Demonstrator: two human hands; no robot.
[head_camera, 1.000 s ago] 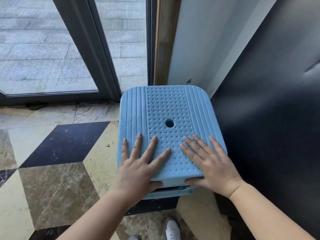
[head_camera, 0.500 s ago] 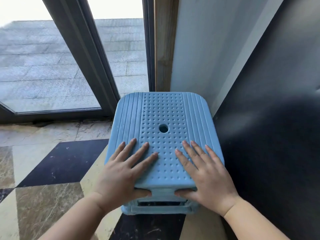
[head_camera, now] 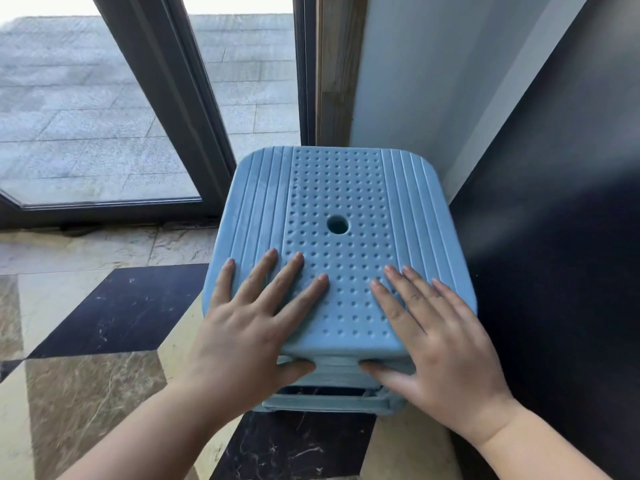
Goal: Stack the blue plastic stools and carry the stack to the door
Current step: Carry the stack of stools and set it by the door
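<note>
Stack of blue plastic stools (head_camera: pixel 337 244) now lower, nr glass door (head_camera: pixel 104 116); left hand (head_camera: pixel 249 327) & right hand (head_camera: pixel 440 344) grasping seat edge, thumbs under, delivery prob. nearly done.

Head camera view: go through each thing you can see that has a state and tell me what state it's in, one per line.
Stack of blue stools: nested, upright, beside the glass door, held at its near edge.
Left hand: fingers flat on the top seat, thumb under the near edge.
Right hand: fingers flat on the top seat, thumb under the near edge.
Glass door: looks closed; its latch is not in view.
</note>
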